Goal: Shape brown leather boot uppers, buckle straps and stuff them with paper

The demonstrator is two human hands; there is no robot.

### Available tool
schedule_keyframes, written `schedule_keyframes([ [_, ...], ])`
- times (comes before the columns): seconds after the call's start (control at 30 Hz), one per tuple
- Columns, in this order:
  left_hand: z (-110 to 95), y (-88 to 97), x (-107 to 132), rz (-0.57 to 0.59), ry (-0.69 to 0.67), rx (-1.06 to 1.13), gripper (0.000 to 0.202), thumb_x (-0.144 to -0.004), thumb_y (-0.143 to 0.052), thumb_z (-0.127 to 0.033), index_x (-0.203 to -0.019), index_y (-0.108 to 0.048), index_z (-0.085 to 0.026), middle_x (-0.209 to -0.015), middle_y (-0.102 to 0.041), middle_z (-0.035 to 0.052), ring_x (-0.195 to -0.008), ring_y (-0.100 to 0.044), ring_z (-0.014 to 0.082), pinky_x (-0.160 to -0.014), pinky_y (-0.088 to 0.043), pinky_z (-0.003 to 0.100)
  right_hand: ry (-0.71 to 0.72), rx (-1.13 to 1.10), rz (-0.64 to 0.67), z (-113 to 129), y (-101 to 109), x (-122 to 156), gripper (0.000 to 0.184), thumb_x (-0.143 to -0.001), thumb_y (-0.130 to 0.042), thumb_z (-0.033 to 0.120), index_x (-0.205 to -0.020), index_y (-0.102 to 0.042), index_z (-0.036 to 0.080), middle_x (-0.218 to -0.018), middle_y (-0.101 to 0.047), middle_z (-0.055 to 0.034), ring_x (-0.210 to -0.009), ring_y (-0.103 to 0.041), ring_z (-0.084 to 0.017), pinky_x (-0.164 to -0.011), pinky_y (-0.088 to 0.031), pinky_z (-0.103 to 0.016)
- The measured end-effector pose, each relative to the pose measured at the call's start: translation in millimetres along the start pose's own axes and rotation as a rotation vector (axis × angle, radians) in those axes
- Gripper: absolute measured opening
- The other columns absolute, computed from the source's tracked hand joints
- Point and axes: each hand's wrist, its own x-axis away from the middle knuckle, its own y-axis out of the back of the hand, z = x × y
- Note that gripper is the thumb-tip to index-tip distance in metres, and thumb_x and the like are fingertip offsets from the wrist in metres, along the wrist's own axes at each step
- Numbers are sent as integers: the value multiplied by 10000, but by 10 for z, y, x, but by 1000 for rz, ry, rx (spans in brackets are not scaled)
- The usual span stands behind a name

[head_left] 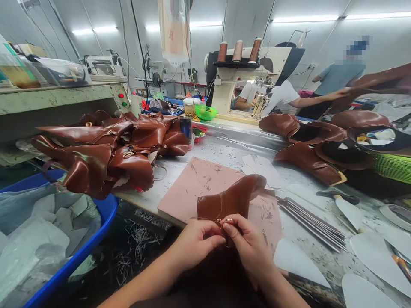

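Note:
A brown leather boot upper [236, 194] with a stitched strap lies on a pink board [189, 184], right in front of me. At its near edge, my left hand [202, 239] pinches with thumb and forefinger beside a small gold-coloured ring. Close against it, my right hand [245, 239] has thumb and forefinger closed on a small gold-coloured metal fitting [229, 220] by the strap. What exactly the left fingertips grip is hidden. The lower part of the leather drops out of sight behind my hands.
Brown leather uppers [86, 158] pile up at left, above a blue bin [109, 214]; more leather pieces [308, 158] lie at right. Dark strips [311, 222] and white pieces [298, 261] lie beside the board. Behind stand a sewing machine [221, 94] and people.

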Motion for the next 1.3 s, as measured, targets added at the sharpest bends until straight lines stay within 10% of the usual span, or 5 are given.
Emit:
schedule_keyframes([
  [0.23, 13, 22, -2, 69, 18, -25, 140, -756, -519, -204, -729, -644, -146, -639, -620, -3, -602, -564, 127, -598, -447, 227, -12, 140, -51, -63, -50, -16, 260, -866, -423, 394, -760, -554, 195, -621, -582, -7, -512, -519, -130, -485, -424, -237],
  [0.47, 46, 84, 19, 94, 128, 353, 167, -710, -531, -218, -859, -530, -144, -709, -590, 17, -672, -569, 145, -618, -462, 264, -256, -189, 294, 16, 177, -145, 352, -840, -426, 482, -711, -533, 173, -645, -543, 5, -571, -549, -127, -548, -461, -247],
  [0.87, -38, 88, 97, -6, -103, -362, 143, -747, -517, -140, -785, -644, -196, -814, -673, 7, -773, -595, 166, -708, -419, 250, -227, -168, 359, 78, 221, -64, 257, -711, -560, 197, -968, -577, 186, -868, -594, -16, -831, -555, -168, -745, -465, -304],
  [1.03, 3, -30, 93, -194, -120, -153, 101, -737, -514, -140, -818, -523, -199, -732, -605, -18, -682, -570, 142, -660, -429, 242, -200, -135, 380, 56, 222, -108, 220, -740, -537, 175, -954, -588, 176, -845, -608, -14, -822, -550, -165, -767, -441, -304],
  [1.3, -25, 8, 63, -129, -75, -241, 110, -740, -521, -126, -815, -559, -197, -812, -649, 2, -778, -582, 159, -734, -426, 262, -222, -273, 390, -11, 228, -120, 237, -812, -530, 364, -894, -634, 167, -746, -560, 2, -680, -503, -124, -645, -417, -247],
])
